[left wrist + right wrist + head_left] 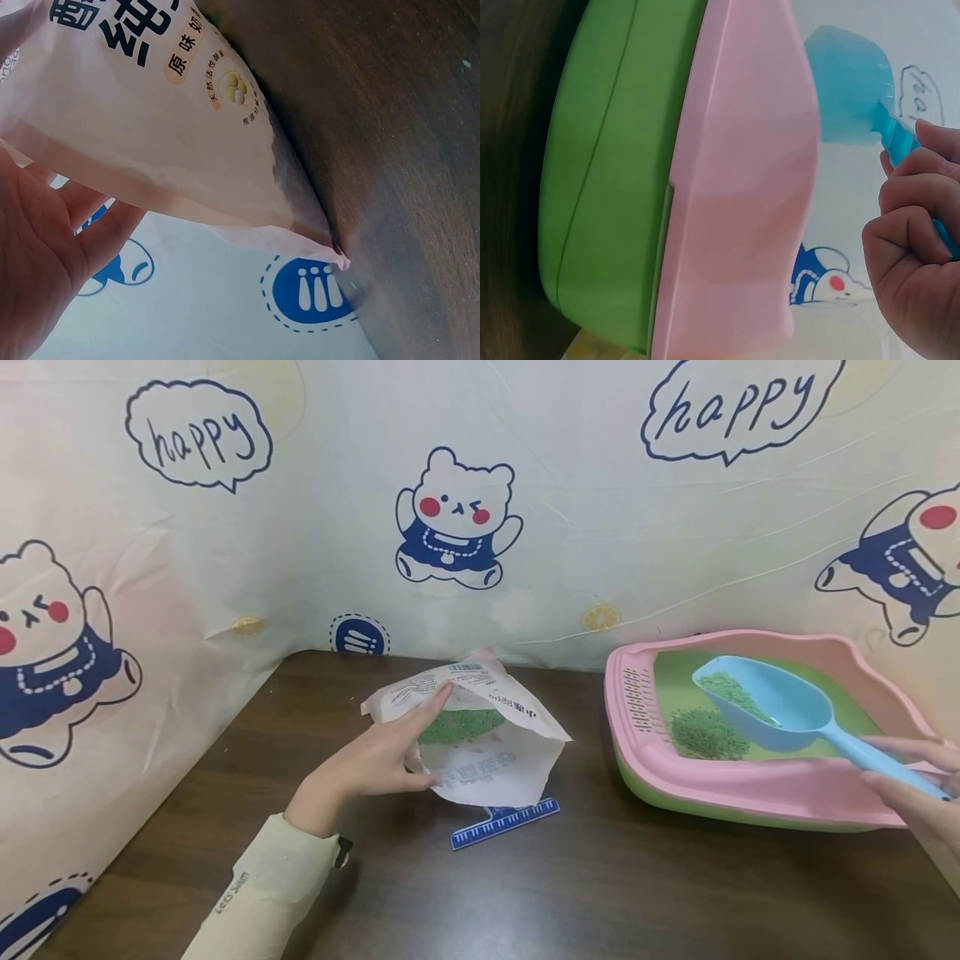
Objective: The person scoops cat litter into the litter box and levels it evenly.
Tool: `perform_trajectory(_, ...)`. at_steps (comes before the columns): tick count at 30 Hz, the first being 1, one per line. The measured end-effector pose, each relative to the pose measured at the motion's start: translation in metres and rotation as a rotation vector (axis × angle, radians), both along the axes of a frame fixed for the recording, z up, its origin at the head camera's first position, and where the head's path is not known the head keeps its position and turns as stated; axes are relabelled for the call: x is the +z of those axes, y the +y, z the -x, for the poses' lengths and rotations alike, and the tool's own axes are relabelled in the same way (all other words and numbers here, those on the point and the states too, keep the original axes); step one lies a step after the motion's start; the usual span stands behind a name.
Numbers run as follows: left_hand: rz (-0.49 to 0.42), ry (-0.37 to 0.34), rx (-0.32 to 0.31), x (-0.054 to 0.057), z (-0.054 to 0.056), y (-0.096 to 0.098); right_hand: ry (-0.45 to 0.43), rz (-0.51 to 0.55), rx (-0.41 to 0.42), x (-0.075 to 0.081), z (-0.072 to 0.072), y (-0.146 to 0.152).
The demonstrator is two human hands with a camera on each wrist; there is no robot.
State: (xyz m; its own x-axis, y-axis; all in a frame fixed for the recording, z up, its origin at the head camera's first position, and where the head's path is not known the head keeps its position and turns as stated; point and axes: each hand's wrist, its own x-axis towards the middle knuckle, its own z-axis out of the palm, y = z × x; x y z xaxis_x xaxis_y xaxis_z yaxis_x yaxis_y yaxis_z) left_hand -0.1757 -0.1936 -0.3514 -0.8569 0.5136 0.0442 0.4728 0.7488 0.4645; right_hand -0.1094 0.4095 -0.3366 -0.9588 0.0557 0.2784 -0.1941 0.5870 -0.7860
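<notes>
A white printed bag (498, 760) lies tilted on the table with its mouth towards me and green granules (461, 725) inside. My left hand (375, 756) holds it at the left of the mouth, thumb low and index finger along the upper edge; other fingers (112, 229) show behind the bag in the left wrist view. My right hand (918, 785) grips the handle of a light blue scoop (795, 697), its bowl partly filled with green granules. The scoop is over a pink-rimmed green litter box (757, 789), where a small heap of granules (705, 732) lies.
A blue clip with a piano-key pattern (506, 823) lies on the dark wooden table (600, 885), just in front of the bag. Behind and at the sides hangs a pale cloth (570, 527) printed with bears. The litter box has a perforated ledge (639, 697) at its left.
</notes>
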Motion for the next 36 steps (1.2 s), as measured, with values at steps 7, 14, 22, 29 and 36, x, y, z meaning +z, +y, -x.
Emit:
perform_trajectory(7,0.003,0.002,0.001,0.000,0.000,0.000,-0.026,-0.021,-0.016,0.000,0.014,0.010)
perform_trajectory(14,0.001,-0.012,0.004,0.000,0.000,-0.001,-0.156,0.023,0.004,0.010,0.029,0.014)
perform_trajectory(22,0.003,-0.021,0.002,0.001,0.001,-0.001,-0.173,-0.049,0.035,0.015,0.049,0.017)
perform_trajectory(29,0.010,-0.024,0.009,0.001,0.001,-0.001,-0.236,-0.141,0.062,0.024,0.060,0.014)
perform_trajectory(36,-0.001,-0.042,0.018,-0.001,-0.001,-0.002,-0.267,-0.220,0.069,0.032,0.066,0.001)
